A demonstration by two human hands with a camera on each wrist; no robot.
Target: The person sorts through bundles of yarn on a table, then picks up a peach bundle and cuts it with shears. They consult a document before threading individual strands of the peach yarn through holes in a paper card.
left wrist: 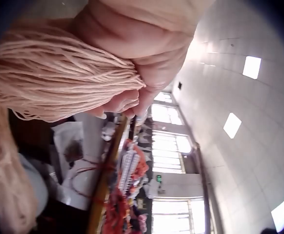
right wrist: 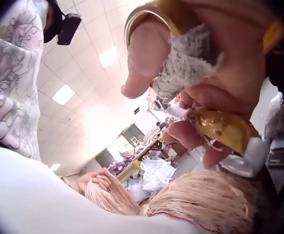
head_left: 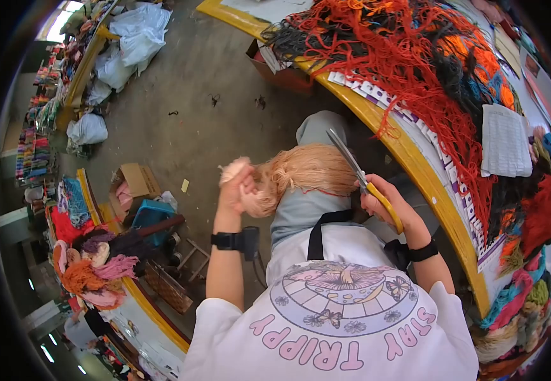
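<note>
A thick hank of peach yarn point(head_left: 313, 166) lies across my grey-trousered knee, with a thin red thread along its near side. My left hand point(head_left: 240, 184) grips one gathered end of it. In the left wrist view the yarn strands point(left wrist: 59, 73) run into the curled fingers. My right hand point(head_left: 384, 198) holds scissors point(head_left: 351, 159) with yellow handles, their blades pointing up and away over the right end of the hank. Seen from the right wrist, the thumb sits in one handle loop, which has white wrapping point(right wrist: 188, 58), and the fingers are at the other handle point(right wrist: 225, 129).
On my right curves a yellow-edged table point(head_left: 409, 149) heaped with red, black and orange yarn point(head_left: 383, 57) and a paper sheet point(head_left: 506, 141). White bags point(head_left: 139, 35) stand at the far left. To my left are a cardboard box point(head_left: 139, 181), a blue bin point(head_left: 153, 219) and coloured yarn hanks point(head_left: 94, 273).
</note>
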